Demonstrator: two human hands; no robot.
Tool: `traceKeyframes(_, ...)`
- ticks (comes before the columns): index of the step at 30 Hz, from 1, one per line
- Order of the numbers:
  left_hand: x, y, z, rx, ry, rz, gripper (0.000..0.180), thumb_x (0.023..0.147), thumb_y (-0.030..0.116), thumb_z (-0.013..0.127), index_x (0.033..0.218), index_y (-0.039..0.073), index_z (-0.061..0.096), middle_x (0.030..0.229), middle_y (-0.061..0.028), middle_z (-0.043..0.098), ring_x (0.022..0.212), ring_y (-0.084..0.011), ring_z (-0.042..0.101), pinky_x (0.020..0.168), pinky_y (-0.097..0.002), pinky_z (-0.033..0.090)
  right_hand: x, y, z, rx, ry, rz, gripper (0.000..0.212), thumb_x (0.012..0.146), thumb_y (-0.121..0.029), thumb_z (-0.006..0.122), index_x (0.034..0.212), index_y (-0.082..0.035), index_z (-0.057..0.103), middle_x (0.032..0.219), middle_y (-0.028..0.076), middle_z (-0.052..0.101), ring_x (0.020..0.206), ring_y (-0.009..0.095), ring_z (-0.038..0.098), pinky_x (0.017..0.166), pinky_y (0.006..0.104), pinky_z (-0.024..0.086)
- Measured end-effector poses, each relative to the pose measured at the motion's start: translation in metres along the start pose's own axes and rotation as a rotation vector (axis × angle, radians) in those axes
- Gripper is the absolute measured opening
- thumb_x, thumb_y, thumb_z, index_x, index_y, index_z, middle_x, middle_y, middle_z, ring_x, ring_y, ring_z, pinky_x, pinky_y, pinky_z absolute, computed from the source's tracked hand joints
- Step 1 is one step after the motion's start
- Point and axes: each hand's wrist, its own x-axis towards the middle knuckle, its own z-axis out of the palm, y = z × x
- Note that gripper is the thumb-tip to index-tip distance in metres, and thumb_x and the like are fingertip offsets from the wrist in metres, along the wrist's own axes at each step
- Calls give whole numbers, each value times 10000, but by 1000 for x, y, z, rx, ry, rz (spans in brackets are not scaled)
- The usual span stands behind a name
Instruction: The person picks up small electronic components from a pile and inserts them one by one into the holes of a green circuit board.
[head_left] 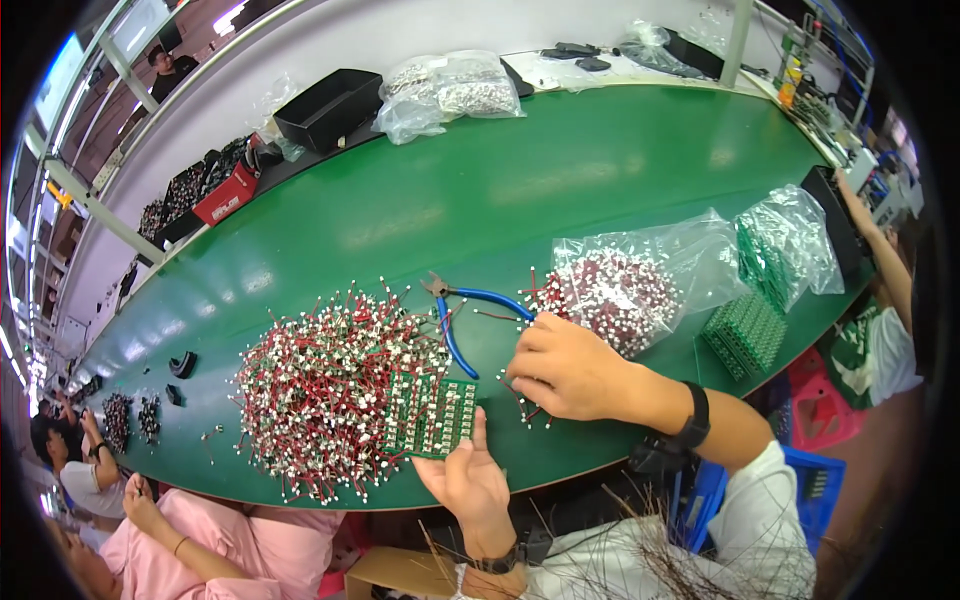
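My left hand grips a green circuit board panel by its near right edge, with the thumb on top. Rows of small pale parts cover the panel, which is beside a large heap of red wires with white connectors. My right hand is closed, fingers curled down over a few loose red wires; whatever its fingertips hold is hidden. Just beyond my hands lie blue-handled cutting pliers, jaws pointing away. A clear plastic bag partly covers a second pile of wired connectors.
Stacked green panels stand at the right, near another clear bag and a black bin. Across the green table are a black tray, a red box and filled bags. A person in pink sits at the left.
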Motion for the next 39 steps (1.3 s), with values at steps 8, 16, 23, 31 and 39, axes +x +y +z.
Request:
traceKeyframes(8, 0, 5, -5, -77, -36, -27, 639, 765, -68, 453, 1389, 9, 342, 1335, -201, 489, 1199, -330, 540, 1042, -521, 456, 3, 7, 3, 57, -344, -294, 164, 690, -150, 751, 848, -134, 712, 1148, 94, 567, 1187, 325, 475, 987, 434, 409)
traceKeyframes(16, 1, -1, 2, -57, -67, -51, 701, 756, -58, 463, 1431, -10, 281, 1357, -217, 463, 1210, -344, 534, 1038, -505, 463, -2, 12, 16, -6, -68, -317, 161, 732, -74, 720, 844, -92, 606, 1036, 57, 600, 1153, 281, 535, 1031, 481, 397)
traceKeyframes(23, -1, -2, -1, -71, -112, -61, 703, 741, -66, 454, 1421, -21, 286, 1367, -228, 455, 1223, -356, 527, 1037, -515, 467, -1, 11, 9, 315, 110, -144, 121, 853, -45, 620, 948, -15, 553, 838, 145, 601, 798, 343, 609, 707, 412, 489)
traceKeyframes(31, -3, 5, 8, 42, -92, -167, 691, 753, -80, 459, 1420, 1, 301, 1327, -219, 484, 1149, -332, 578, 962, -491, 534, -5, 7, 9, 410, 1, -15, 121, 866, -31, 595, 979, 11, 589, 853, 160, 639, 733, 314, 651, 633, 376, 518)
traceKeyframes(39, -2, 3, 2, 138, -97, -178, 507, 898, -11, 490, 1381, -22, 335, 1249, -231, 539, 1032, -319, 640, 728, -463, 632, -7, 4, 8, 433, -53, 66, 105, 856, -56, 623, 941, 2, 603, 803, 143, 644, 681, 270, 659, 594, 354, 521)
